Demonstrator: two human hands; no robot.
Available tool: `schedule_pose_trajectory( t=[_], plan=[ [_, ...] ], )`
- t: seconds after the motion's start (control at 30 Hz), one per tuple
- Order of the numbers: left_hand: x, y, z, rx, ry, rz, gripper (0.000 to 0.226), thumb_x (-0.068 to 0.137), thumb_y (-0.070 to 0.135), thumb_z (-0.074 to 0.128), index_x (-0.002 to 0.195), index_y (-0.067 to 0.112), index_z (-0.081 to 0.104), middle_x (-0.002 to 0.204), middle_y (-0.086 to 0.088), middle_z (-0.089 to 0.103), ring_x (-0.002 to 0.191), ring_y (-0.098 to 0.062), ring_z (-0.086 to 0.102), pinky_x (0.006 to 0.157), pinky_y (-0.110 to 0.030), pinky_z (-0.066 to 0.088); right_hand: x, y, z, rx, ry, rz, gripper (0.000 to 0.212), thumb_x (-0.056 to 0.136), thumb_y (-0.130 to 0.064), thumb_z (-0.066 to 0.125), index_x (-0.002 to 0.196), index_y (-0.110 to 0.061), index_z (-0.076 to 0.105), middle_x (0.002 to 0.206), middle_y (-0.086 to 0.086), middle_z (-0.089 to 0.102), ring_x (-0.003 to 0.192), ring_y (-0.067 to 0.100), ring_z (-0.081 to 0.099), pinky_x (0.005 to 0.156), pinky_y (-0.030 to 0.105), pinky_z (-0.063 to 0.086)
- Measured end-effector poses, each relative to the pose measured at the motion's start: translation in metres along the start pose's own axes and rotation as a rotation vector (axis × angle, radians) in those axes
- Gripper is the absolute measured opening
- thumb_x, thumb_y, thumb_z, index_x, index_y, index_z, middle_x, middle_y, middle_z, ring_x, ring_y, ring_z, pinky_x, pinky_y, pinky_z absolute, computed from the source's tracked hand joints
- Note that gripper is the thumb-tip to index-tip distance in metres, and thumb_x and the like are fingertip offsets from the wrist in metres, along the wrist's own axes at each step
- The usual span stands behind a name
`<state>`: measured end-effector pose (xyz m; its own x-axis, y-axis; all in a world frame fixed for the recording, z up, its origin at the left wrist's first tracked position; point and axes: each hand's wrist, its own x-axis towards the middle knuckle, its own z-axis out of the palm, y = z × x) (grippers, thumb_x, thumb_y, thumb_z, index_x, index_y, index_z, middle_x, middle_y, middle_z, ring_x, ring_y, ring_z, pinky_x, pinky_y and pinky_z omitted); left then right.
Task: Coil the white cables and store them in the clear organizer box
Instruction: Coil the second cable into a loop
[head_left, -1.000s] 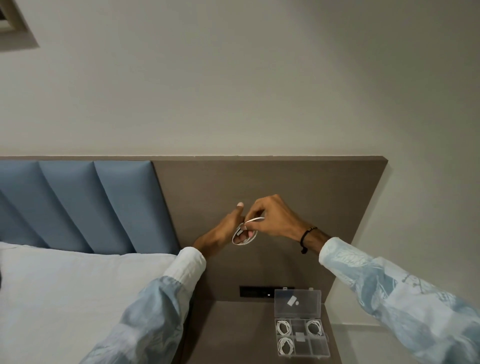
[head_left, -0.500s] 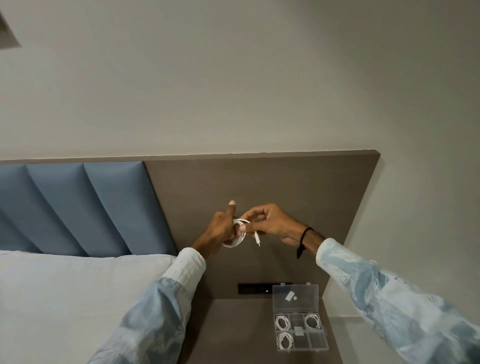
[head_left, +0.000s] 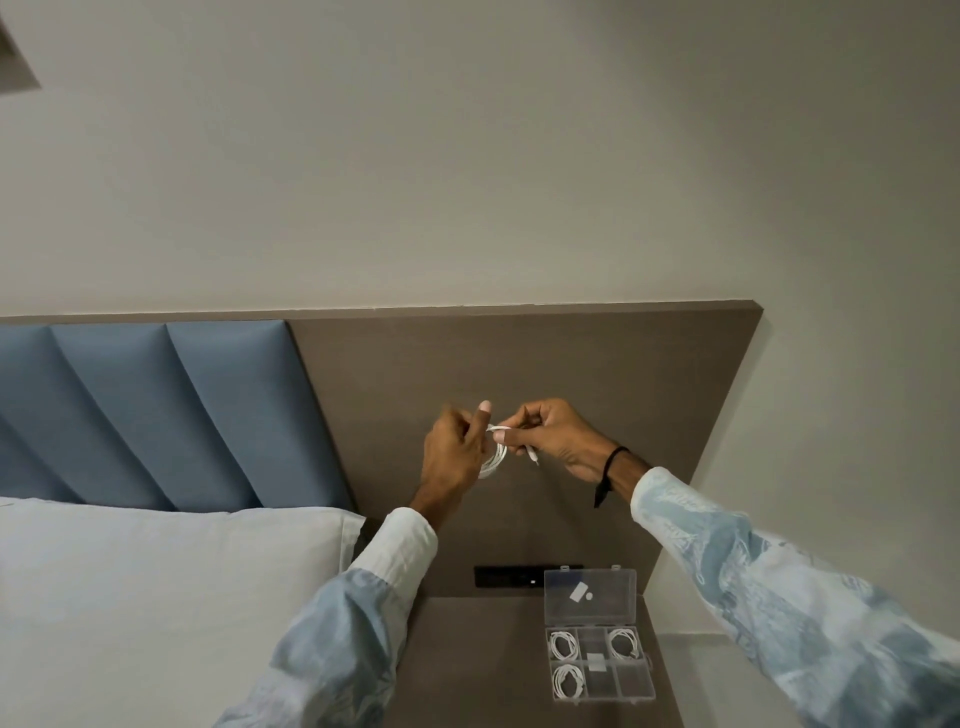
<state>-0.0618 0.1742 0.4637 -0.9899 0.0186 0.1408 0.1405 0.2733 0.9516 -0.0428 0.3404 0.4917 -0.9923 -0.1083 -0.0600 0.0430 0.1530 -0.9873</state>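
- Step in hand, as judged: the coiling of one white cable (head_left: 493, 457), held up in the air in front of the brown headboard panel (head_left: 571, 364), well above the bedside table (head_left: 467, 665).
- The left hand (head_left: 454, 452) was seen closed around the wound loops, thumb raised; the loops were partly hidden behind its fingers.
- The right hand (head_left: 556, 434) was seen pinched on the free tail of the same cable, the two hands close together and joined by the short run of cable between them.
- The coil was seen nearly edge-on, its long axis roughly vertical, with a slight lean.
- The plug end (head_left: 533, 456) was seen hanging free below the right fingers, pointing down and a little to the right.
- The clear organizer box (head_left: 597, 639) was noted open on the table, lid raised against the panel. Three compartments were seen to hold coiled cables; the others looked free of cables, though a small white piece was seen in the middle.
- Progress, as judged: three cables stored, this one nearly wound, only a short tail left.
- Next move, as judged: the tail to be laid or tucked round the coil, grip kept tight so the loops would not spring open, then the coil lowered flat into a free compartment.
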Motion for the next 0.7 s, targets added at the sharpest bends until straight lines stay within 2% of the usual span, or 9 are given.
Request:
schedule_pose_trajectory(
  t=[0.1,0.23,0.33,0.43,0.5,0.63,0.7],
  plan=[
    [-0.005,0.006,-0.005,-0.185,-0.100,-0.025,0.034,0.102,0.035,0.054,0.094,0.002,0.050,0.072,-0.014,0.061,0.056,-0.017,0.058,0.058,-0.032,0.050,0.000,0.005,-0.006,-0.006,-0.004,0.000,0.008,0.079,-0.007,0.084,0.078,-0.007,0.076,0.083,0.016,0.074,0.059,0.009,0.062,0.059,0.019,0.054],
    [-0.005,0.004,-0.015,-0.148,-0.284,0.050,0.031,0.099,0.015,0.060,0.110,-0.014,0.056,0.088,-0.017,0.066,0.076,-0.022,0.064,0.069,-0.027,0.055,0.004,0.017,-0.017,0.014,0.055,0.028,0.009,0.078,-0.007,0.085,0.077,-0.009,0.076,0.097,0.022,0.076,0.067,0.015,0.064,0.062,0.020,0.056],
    [-0.003,-0.001,-0.020,-0.139,-0.351,0.043,0.026,0.093,0.001,0.065,0.114,-0.015,0.059,0.098,-0.024,0.070,0.085,-0.030,0.067,0.081,-0.039,0.054,0.006,0.025,-0.021,0.015,0.066,0.045,0.010,0.077,-0.008,0.086,0.073,-0.011,0.077,0.104,0.026,0.075,0.066,0.013,0.064,0.062,0.020,0.057],
    [-0.001,-0.004,-0.024,-0.182,-0.335,0.009,0.024,0.089,0.000,0.071,0.108,-0.012,0.065,0.095,-0.032,0.073,0.084,-0.036,0.068,0.083,-0.049,0.053,0.007,0.028,-0.021,0.025,0.063,0.055,0.009,0.076,-0.008,0.087,0.075,-0.010,0.078,0.105,0.028,0.074,0.067,0.014,0.066,0.063,0.020,0.058],
    [0.001,-0.006,-0.025,-0.200,-0.314,0.004,0.021,0.087,0.001,0.073,0.104,-0.010,0.069,0.090,-0.032,0.073,0.081,-0.036,0.070,0.083,-0.051,0.055,0.008,0.027,-0.021,0.027,0.055,0.054,0.012,0.075,-0.010,0.088,0.081,-0.006,0.079,0.102,0.026,0.076,0.063,0.011,0.067,0.062,0.020,0.058],
    [0.004,-0.014,-0.028,-0.205,-0.293,0.019,0.021,0.085,-0.001,0.074,0.103,-0.011,0.072,0.071,-0.011,0.077,0.063,-0.016,0.072,0.069,-0.026,0.060,0.009,0.022,-0.029,0.019,-0.039,0.103,0.026,0.075,-0.010,0.087,0.098,0.001,0.079,0.094,0.019,0.078,0.072,0.016,0.071,0.070,0.023,0.061],
    [0.004,-0.017,-0.030,-0.223,-0.290,0.015,0.018,0.085,0.000,0.075,0.102,-0.006,0.074,0.069,-0.004,0.078,0.061,-0.010,0.072,0.067,-0.021,0.058,0.008,0.021,-0.034,-0.018,-0.095,0.140,0.027,0.076,-0.012,0.086,0.101,-0.002,0.079,0.096,0.017,0.079,0.079,0.016,0.072,0.075,0.023,0.061]
  ],
)
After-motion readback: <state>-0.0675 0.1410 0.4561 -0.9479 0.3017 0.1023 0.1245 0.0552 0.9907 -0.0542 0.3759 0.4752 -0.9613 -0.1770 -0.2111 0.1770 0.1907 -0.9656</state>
